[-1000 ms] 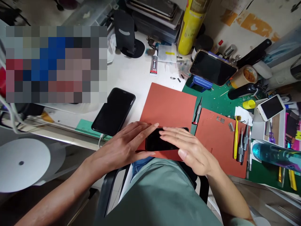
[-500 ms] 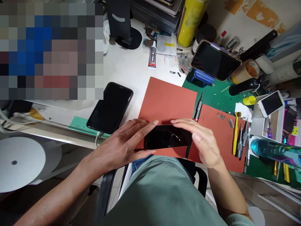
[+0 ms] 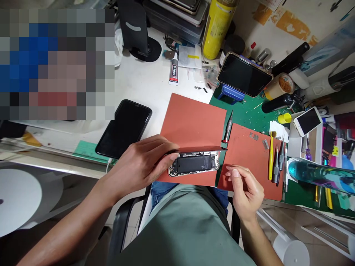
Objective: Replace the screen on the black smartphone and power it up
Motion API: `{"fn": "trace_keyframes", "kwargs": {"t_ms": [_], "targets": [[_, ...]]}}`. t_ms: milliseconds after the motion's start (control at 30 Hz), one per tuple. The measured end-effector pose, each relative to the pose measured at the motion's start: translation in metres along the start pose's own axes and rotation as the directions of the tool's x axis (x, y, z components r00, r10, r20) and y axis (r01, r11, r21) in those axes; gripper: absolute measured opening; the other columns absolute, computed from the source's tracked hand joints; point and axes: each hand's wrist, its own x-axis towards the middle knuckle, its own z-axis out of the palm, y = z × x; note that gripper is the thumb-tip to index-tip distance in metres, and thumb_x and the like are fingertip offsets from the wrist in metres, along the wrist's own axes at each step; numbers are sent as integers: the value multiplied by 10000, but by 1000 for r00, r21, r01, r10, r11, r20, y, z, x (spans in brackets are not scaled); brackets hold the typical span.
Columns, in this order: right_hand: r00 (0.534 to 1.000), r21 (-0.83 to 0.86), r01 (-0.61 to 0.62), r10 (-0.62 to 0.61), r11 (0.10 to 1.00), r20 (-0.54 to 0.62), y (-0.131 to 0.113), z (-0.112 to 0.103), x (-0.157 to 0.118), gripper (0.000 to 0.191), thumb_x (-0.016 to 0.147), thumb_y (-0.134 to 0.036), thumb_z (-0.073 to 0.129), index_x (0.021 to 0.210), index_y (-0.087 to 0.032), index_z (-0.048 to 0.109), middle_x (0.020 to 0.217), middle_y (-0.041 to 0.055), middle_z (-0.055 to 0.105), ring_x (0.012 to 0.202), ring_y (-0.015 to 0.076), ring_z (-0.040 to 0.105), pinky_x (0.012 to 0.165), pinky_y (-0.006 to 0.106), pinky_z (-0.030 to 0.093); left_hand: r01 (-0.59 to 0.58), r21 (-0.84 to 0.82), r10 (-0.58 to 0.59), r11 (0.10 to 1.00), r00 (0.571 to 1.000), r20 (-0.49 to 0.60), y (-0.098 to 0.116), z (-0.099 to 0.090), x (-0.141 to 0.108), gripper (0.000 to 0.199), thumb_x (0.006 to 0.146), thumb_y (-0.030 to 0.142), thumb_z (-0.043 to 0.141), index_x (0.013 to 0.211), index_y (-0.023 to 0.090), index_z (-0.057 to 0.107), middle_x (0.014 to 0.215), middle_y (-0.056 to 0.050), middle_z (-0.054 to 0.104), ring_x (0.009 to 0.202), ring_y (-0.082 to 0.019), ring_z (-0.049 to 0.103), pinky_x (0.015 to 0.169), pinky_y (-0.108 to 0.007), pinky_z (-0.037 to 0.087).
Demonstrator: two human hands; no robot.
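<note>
An opened phone [image 3: 194, 164] lies on the brown-orange mat [image 3: 194, 118], its black battery and inner parts exposed. Its screen panel [image 3: 199, 149] stands tilted up along the far long side, seen almost edge-on. My left hand [image 3: 146, 159] pinches the left end of this panel between thumb and fingers. Right of the phone, apart from it, my right hand [image 3: 246, 188] hovers over the second mat [image 3: 249, 155]. Its fingers are loosely curled in toward the thumb, with nothing visible in them.
A black phone [image 3: 124, 127] with a cable lies left. A screwdriver [image 3: 228, 127] lies between the mats. Right are a yellow brush [image 3: 271, 157], several tools and a blue bottle [image 3: 318, 175]. Behind stand a propped phone [image 3: 244, 75] and a glue tube [image 3: 173, 70].
The screen panel has swung up from the phone body, exposing the inside. My left hand now grips its left end. My right hand has moved off the phone, toward me, and curled.
</note>
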Motion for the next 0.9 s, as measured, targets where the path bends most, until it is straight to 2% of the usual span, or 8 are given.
{"fn": "trace_keyframes", "kwargs": {"t_ms": [100, 200, 300, 400, 633, 900], "targets": [[999, -25, -42, 43, 999, 23, 1, 2, -4, 131, 1049, -176, 664, 1030, -229, 783, 894, 24, 754, 769, 167, 695, 683, 307, 557, 34, -87, -36, 996, 999, -19, 2, 1, 4, 172, 1118, 223, 500, 1107, 201, 669, 1015, -42, 737, 982, -201, 708, 856, -324, 528], [994, -30, -91, 92, 995, 52, -1, 6, -4, 98, 1044, -204, 686, 1025, -231, 779, 873, 15, 719, 719, 148, 656, 643, 290, 533, 73, -148, -81, 986, 996, -47, 4, 5, 4, 182, 1122, 242, 494, 1147, 205, 671, 1088, -54, 754, 1041, -202, 722, 875, -313, 532], [986, -36, -132, 135, 991, 96, -4, 9, -1, 83, 1042, -242, 701, 1019, -235, 780, 888, 17, 706, 714, 145, 660, 662, 291, 553, 141, -201, -156, 969, 986, -60, 6, 8, 3, 207, 1134, 262, 488, 1212, 215, 674, 1133, -40, 778, 925, -154, 730, 796, -273, 525], [982, -49, -144, 149, 988, 120, -6, 10, 1, 82, 1040, -265, 708, 1019, -236, 782, 904, 20, 706, 722, 142, 667, 661, 282, 559, 177, -262, -205, 949, 975, -82, 7, 13, 3, 206, 1134, 280, 513, 1214, 226, 695, 1091, -7, 802, 837, -117, 729, 743, -239, 518], [975, -73, -174, 182, 982, 127, -4, 4, 0, 114, 1042, -309, 716, 1027, -224, 789, 816, -3, 673, 640, 117, 591, 582, 255, 503, 223, -379, -298, 898, 942, -152, 7, 26, 3, 213, 1120, 314, 556, 1182, 222, 738, 1060, -13, 824, 941, -148, 785, 814, -231, 569], [962, -140, -234, 250, 962, 109, -2, -6, 4, 189, 1041, -390, 714, 1033, -223, 803, 876, 28, 752, 648, 133, 606, 589, 267, 515, 202, -374, -286, 905, 940, -185, 3, 31, 1, 181, 1087, 309, 628, 1202, 232, 745, 1087, -18, 837, 921, -158, 799, 794, -246, 600]]}}
